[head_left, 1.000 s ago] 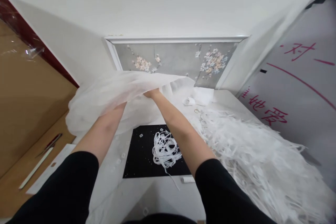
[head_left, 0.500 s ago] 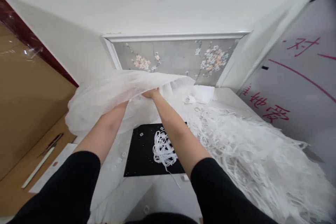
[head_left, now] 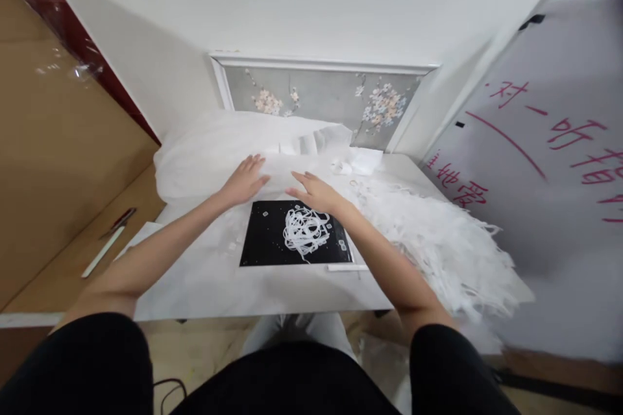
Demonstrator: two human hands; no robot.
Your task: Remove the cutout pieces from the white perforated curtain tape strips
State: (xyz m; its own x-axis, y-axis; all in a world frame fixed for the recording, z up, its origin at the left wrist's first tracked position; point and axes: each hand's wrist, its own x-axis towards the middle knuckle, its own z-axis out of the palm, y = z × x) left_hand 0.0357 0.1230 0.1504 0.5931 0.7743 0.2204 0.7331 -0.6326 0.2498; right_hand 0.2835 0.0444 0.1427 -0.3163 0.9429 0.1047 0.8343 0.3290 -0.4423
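My left hand (head_left: 246,180) is open, its fingers spread at the front of a large translucent white plastic bag (head_left: 209,142). Whether it touches the bag I cannot tell. Opposite it, my right hand (head_left: 314,191) is also open and holds nothing, hovering over the back edge of a black mat (head_left: 265,243). On that mat lies a tangled heap of white cord (head_left: 305,233), with several small clear square pieces around it. The bag rests at the back of the white table (head_left: 209,292), its mouth facing right.
A big pile of white strips (head_left: 428,240) covers the table's right side. White paper (head_left: 365,161) lies behind it. At left are a cutter knife (head_left: 119,222), a pale flat strip (head_left: 103,251) and a cardboard sheet (head_left: 58,142). A whiteboard (head_left: 535,207) with red writing stands at right.
Both hands have come out from in and under the bag and drawn back toward me, now apart. The bag has settled lower on the table. My view has pulled back.
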